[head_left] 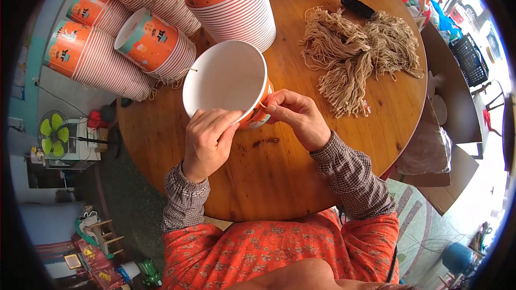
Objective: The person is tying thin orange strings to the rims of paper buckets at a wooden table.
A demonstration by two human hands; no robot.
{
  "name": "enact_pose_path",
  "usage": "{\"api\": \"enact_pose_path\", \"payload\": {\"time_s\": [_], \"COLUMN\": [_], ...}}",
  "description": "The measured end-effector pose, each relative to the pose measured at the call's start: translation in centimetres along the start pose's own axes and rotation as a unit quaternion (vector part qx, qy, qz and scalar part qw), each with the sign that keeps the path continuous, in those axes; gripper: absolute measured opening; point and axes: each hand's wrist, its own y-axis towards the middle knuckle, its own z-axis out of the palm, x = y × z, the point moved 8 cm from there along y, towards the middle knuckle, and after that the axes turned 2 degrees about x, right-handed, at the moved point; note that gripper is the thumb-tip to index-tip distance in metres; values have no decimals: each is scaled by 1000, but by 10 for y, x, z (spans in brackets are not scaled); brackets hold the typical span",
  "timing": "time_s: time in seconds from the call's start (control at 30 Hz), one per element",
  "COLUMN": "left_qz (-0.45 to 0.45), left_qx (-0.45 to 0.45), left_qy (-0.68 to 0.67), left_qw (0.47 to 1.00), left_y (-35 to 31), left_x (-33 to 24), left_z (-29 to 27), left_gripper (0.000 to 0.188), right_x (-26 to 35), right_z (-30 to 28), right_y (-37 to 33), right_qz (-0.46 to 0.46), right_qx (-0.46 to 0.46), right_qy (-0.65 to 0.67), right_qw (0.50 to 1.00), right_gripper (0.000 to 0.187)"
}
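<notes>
A paper bucket (223, 75), white inside and orange with printed figures outside, tilts in front of me so that its open mouth shows. My left hand (207, 139) holds its near rim, thumb outside and fingers over the edge. At the bucket's right side, just under the rim, my right hand (298, 115) pinches with thumb and forefinger. Whatever lies between those fingertips is too small to make out. A short end of beige cord (191, 69) pokes through the wall on the bucket's left side.
Tall nested stacks of matching buckets (236, 16) stand behind, with more stacks (97, 59) lying at the left. Bundles of beige cord (365, 53) lie at the right on the round wooden table (301, 182). A dark-handled tool (357, 6) rests beyond them. Cardboard boxes (446, 177) stand right of the table.
</notes>
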Motion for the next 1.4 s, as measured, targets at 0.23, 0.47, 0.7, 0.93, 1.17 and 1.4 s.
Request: {"api": "enact_pose_path", "payload": {"time_s": [0.23,0.47,0.7,0.93,1.17,1.4], "left_qz": [25,-17,-8,20,113,150], "left_qx": [40,91,126,115,100,75], "left_qy": [19,-57,-104,-109,-44,15], "left_qw": [999,994,986,987,988,986], "left_y": [3,35,47,46,19,11], "left_x": [-7,8,15,3,-49,-59], "left_z": [5,7,25,17,14,28], "left_gripper": [20,25,15,5,15,19], "right_x": [-3,3,-2,31,71,97], "right_z": [-8,-4,-8,5,-26,16], "right_y": [1,0,-1,-3,-11,-57], "right_qz": [-42,-71,-46,-89,-239,-523], "right_qx": [-52,-75,-82,39,-207,-71], "right_qy": [-129,-153,-177,-449,-574,-509], "right_qw": [989,983,980,888,755,680], "right_gripper": [13,12,13,12,48,67]}}
